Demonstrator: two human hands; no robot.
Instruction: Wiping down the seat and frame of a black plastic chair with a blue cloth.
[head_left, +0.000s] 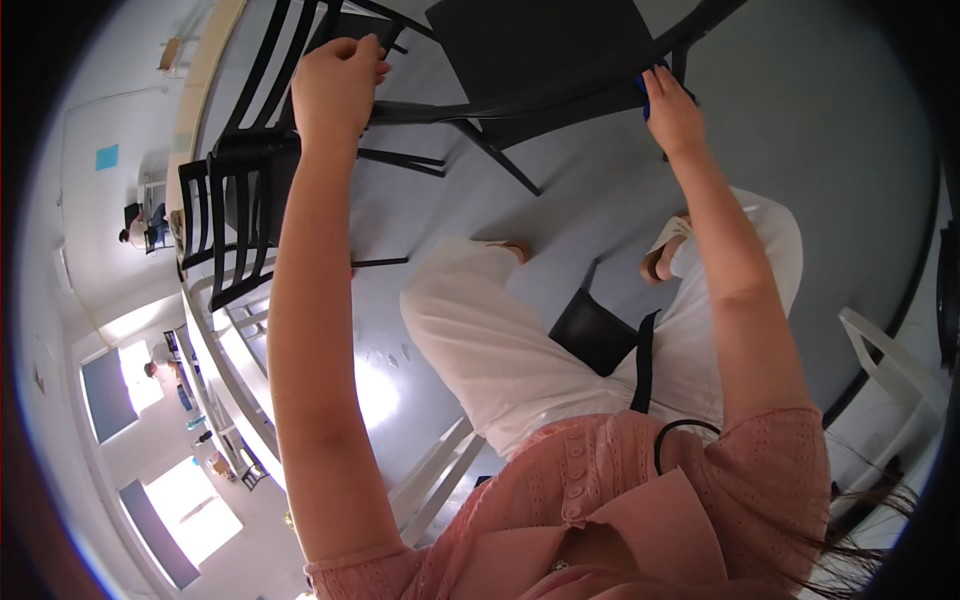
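Observation:
A black chair with a dark seat stands in front of me, its long curved rail running across the near side. My right hand holds a blue cloth against this rail, toward its right part. Most of the cloth is hidden under the fingers. My left hand is at the rail's left end with its fingers curled. Whether those fingers grip anything is hidden by the back of the hand and wrist.
More black slatted chairs stand at the left beside a long pale table. A white metal frame is at the right. The grey floor surrounds my feet. Two people sit far off at the left.

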